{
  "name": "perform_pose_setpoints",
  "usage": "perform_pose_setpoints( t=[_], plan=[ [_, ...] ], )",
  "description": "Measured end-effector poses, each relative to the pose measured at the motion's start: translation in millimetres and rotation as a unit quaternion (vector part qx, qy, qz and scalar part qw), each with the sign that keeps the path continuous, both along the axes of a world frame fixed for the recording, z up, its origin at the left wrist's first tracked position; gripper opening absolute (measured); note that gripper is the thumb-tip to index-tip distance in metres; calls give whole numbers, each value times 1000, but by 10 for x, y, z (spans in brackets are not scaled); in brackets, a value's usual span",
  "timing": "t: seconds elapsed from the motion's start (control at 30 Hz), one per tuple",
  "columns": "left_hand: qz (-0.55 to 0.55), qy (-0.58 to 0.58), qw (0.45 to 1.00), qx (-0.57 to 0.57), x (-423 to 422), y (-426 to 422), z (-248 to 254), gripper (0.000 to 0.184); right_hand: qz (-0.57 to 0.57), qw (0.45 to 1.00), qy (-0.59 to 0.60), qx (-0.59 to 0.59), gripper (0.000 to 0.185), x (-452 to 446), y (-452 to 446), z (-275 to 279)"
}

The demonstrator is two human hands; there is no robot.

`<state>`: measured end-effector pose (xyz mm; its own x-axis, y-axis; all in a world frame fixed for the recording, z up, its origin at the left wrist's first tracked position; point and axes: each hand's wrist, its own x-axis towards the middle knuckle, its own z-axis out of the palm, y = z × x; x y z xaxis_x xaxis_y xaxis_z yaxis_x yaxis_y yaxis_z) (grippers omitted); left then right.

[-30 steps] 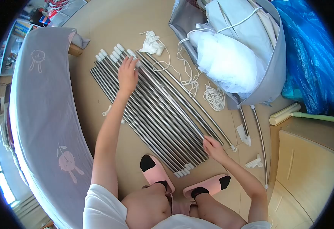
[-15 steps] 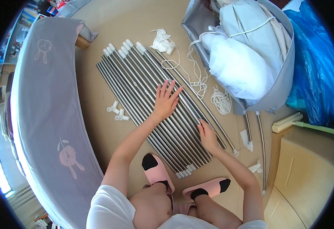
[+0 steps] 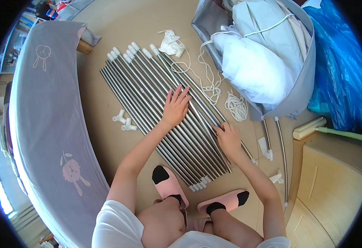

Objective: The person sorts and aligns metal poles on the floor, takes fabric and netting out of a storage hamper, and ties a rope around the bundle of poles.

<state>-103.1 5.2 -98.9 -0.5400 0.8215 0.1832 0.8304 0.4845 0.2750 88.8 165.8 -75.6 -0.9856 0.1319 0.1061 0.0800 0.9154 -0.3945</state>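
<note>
Many metal poles [image 3: 164, 120] lie side by side on the floor in front of me, several with white plastic end caps [image 3: 134, 46]. My left hand [image 3: 175, 109] rests on the middle of the row with its fingers spread. My right hand [image 3: 229, 141] is at the row's right side, its fingers bent over a metal pole [image 3: 206, 98] that lies apart from the main row; the fingertips are partly hidden. White plastic connectors [image 3: 128, 125] lie left of the poles. Coils of white cord [image 3: 236, 106] lie to their right.
A grey fabric bin [image 3: 272, 111] holding white netting and folded cloth stands at upper right, beside blue plastic bags [image 3: 342, 62]. More poles [image 3: 283, 161] and a brush [image 3: 309, 128] lie near a wooden cabinet [image 3: 334, 186]. A bed with a grey cover [image 3: 57, 111] is at left.
My right hand has moved slightly up and curled over. Capped poles at the row's right side have shifted right, leaving a gap. My left hand stays spread on the row.
</note>
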Motion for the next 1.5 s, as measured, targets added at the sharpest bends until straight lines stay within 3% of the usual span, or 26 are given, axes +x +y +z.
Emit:
perform_pose_setpoints(
  t=[0.07, 0.13, 0.23, 0.37, 0.53, 0.63, 0.73, 0.87, 1.1, 1.17, 1.23, 1.3, 1.33, 1.37, 1.4, 1.43, 1.47, 1.5],
  plan=[
    [-16, 9, 1000, -12, -43, 17, 30, 31, 11, 1000, 6, 16, 26, 3, 56, -31],
    [-30, 19, 999, -25, -100, 15, 55, 31, -5, 997, -81, -19, 24, 2, 80, -35],
    [-68, 25, 996, -55, -159, 24, 79, 34, -38, 996, -73, -33, 21, -3, 89, -43],
    [-36, 18, 998, -49, -141, 86, 39, 41, -51, 994, -85, -50, 21, -10, 79, 55],
    [-13, 26, 998, -61, -99, 108, 2, 46, 11, 995, -94, 12, 26, 65, 88, -24],
    [16, 20, 998, -50, -59, 111, -22, 48, 6, 995, -78, -54, 28, 139, -37, -48],
    [64, 32, 996, -56, -40, 99, -83, 50, 23, 998, -45, -37, 31, 141, -22, 6],
    [79, 19, 995, -54, -56, 110, -96, 49, -49, 998, -8, 30, 39, 147, 164, 64],
    [53, 25, 998, 14, -84, 187, -24, 29, -117, 983, -141, 8, 46, 190, 295, -196],
    [54, 11, 998, 33, -16, 211, -6, 28, -143, 968, -200, -40, 44, 125, 325, -252],
    [105, -85, 985, 109, 68, 228, 8, 29, -144, 965, -198, -92, 37, 81, 388, -217],
    [120, -105, 979, 129, 124, 249, 17, 31, -144, 960, -194, -143, 30, 95, 421, -224],
    [154, -286, 923, 207, 152, 262, 13, 35, -103, 926, -183, -313, 28, 124, 437, -259],
    [181, -454, 827, 276, 186, 283, 7, 40, -59, 863, -166, -473, 26, 148, 445, -287],
    [229, -600, 674, 364, 236, 377, 210, 49, -59, 863, -167, -473, 26, 132, 431, -165],
    [230, -602, 673, 363, 220, 396, 398, 49, -63, 769, -248, -586, 24, 98, 396, 77],
    [207, -698, 579, 368, 209, 415, 571, 50, -65, 652, -324, -682, 23, 75, 344, 248],
    [178, -780, 474, 367, 195, 435, 696, 51, -66, 652, -325, -682, 23, 61, 268, 312]
  ],
)
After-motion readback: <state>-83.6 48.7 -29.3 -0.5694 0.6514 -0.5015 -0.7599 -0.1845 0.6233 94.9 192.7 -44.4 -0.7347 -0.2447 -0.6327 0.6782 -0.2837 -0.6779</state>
